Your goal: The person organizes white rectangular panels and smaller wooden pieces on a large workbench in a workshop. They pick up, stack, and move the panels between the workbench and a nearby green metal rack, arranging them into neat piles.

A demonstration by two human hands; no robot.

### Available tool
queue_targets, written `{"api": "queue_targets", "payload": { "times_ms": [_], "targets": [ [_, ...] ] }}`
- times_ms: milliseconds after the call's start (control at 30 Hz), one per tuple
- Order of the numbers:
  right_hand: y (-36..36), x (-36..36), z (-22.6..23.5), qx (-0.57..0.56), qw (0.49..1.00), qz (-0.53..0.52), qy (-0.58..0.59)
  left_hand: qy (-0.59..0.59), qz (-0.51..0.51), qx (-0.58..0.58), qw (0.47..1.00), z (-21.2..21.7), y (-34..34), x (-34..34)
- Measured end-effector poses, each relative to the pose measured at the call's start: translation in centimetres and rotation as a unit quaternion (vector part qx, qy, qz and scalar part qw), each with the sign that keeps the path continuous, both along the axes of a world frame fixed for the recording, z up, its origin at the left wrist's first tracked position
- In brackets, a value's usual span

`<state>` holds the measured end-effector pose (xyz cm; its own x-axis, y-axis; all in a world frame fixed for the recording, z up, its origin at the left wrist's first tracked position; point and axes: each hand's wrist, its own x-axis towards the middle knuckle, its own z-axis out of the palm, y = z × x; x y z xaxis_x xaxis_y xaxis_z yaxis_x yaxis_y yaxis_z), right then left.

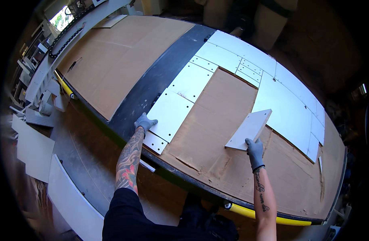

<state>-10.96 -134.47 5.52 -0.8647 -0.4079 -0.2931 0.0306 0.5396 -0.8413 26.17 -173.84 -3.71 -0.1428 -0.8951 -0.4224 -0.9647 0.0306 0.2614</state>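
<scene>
My right hand [254, 149], in a grey glove, grips the near corner of a white rectangular panel [250, 128] and holds it tilted above the brown board of the big machine table [232, 193]. My left hand [144, 122], also gloved, rests its fingers on the near edge of a larger white panel with small drilled holes [170, 112]. That panel lies flat on the bed. A small white piece [155, 142] lies just below this hand. More cut white panels [285, 104] lie flat across the far side of the bed.
A bare brown spoilboard [112, 60] covers the left half of the table, split by a black strip [152, 84]. The table's front edge has a yellow bumper [248, 211]. White offcuts [31, 148] and scraps lie on the floor at left. A gantry rail [59, 44] runs along the far left.
</scene>
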Motion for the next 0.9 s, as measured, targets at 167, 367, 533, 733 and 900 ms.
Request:
{"api": "queue_targets", "payload": {
  "times_ms": [167,367,533,733,900],
  "targets": [
    [1.8,0.6,-1.3,0.02,0.985,-0.005,0.171,0.041,-0.062,-0.064,0.995,-0.1,-0.6,0.5],
    [2.2,4.7,-2.5,-0.016,0.99,0.007,0.137,0.232,-0.209,0.13,0.941,6.2,-0.2,0.1],
    [0.6,7.8,-2.1,-0.035,0.988,0.02,0.146,0.277,-0.255,-0.031,0.926,10.3,6.0,-4.9],
    [-2.1,9.4,-1.2,0.026,0.983,0.051,0.174,0.278,-0.282,-0.117,0.911,9.5,15.6,-15.0],
    [-5.1,10.0,0.2,0.019,0.984,0.053,0.17,0.267,-0.288,-0.092,0.915,8.3,18.7,-19.8]
  ]
}}
